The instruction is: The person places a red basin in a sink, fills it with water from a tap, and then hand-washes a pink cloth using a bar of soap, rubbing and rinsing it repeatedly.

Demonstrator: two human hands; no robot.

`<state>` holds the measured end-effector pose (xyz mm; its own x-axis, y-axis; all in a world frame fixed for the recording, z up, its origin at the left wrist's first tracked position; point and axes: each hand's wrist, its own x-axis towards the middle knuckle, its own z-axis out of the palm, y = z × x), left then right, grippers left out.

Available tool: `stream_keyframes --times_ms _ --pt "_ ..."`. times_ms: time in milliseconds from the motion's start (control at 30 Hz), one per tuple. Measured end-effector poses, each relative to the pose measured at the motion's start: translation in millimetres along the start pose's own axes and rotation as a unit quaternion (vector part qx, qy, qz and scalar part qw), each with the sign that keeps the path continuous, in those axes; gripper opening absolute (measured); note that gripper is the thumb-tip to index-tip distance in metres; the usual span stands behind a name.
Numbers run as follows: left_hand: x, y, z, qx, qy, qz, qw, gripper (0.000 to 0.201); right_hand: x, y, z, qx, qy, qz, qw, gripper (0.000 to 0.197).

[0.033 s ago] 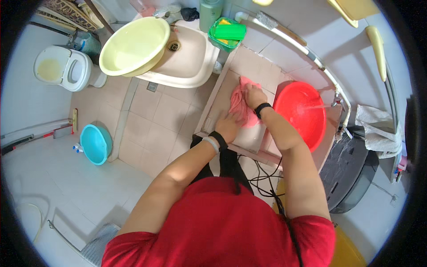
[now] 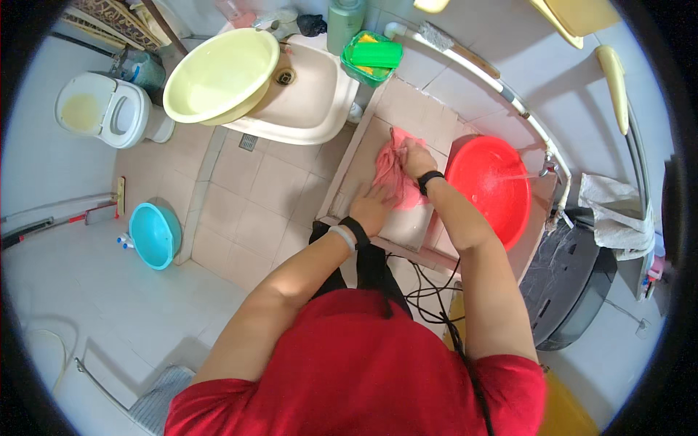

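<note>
A wet-looking pink cloth (image 2: 389, 171) lies bunched on a pale slab (image 2: 405, 231) set on the tiled ledge in front of me. My left hand (image 2: 372, 208) rests flat at its near left edge, fingers stretched out over the fabric. At the cloth's right side my right hand (image 2: 417, 159) is closed on a fold; its fingertips are partly hidden. Just right of the slab, a red basin (image 2: 520, 190) stands on the ledge, with a stream of water running into it from a tap (image 2: 548, 168).
A pale yellow basin (image 2: 211, 76) leans over the white sink (image 2: 320, 91). Beside it sits a green basket (image 2: 372, 76) by a tall green bottle (image 2: 345, 25). A toilet (image 2: 123, 116) and a blue basin (image 2: 155, 236) are left. Black cables (image 2: 429, 298) hang near my legs.
</note>
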<state>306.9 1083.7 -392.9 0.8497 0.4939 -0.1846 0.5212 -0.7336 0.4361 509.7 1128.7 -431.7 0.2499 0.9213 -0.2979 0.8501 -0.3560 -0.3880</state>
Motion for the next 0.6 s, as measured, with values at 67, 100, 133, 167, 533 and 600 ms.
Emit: stream_keyframes --times_ms 67,100,133,167,533,600 --pt "-7.6 -3.5 10.3 0.0 0.014 -0.011 1.0 0.043 -13.8 -0.4 -1.6 0.036 0.023 0.008 0.999 0.021" --pt "-14.5 -4.9 15.7 -0.001 0.019 -0.017 1.0 0.043 -27.2 -9.3 -4.5 -0.007 0.051 -0.067 0.996 0.02" --pt "-17.4 -4.6 13.9 -0.002 0.016 -0.02 1.0 0.043 -41.2 -20.8 -12.0 -0.049 0.08 -0.142 0.985 0.02" --pt "-17.5 -4.0 9.1 0.01 0.016 -0.028 0.999 0.043 -63.2 -48.1 -31.6 -0.099 0.02 -0.18 0.979 0.016" --pt "-8.7 -4.3 4.6 0.03 0.03 -0.032 0.999 0.04 -13.6 -22.4 -11.2 -0.05 -0.023 -0.126 0.99 0.02" --pt "-6.1 -3.4 -10.4 0.028 -0.033 -0.037 0.998 0.044 -56.5 -33.9 -11.6 -0.141 0.012 -0.228 0.963 0.018"
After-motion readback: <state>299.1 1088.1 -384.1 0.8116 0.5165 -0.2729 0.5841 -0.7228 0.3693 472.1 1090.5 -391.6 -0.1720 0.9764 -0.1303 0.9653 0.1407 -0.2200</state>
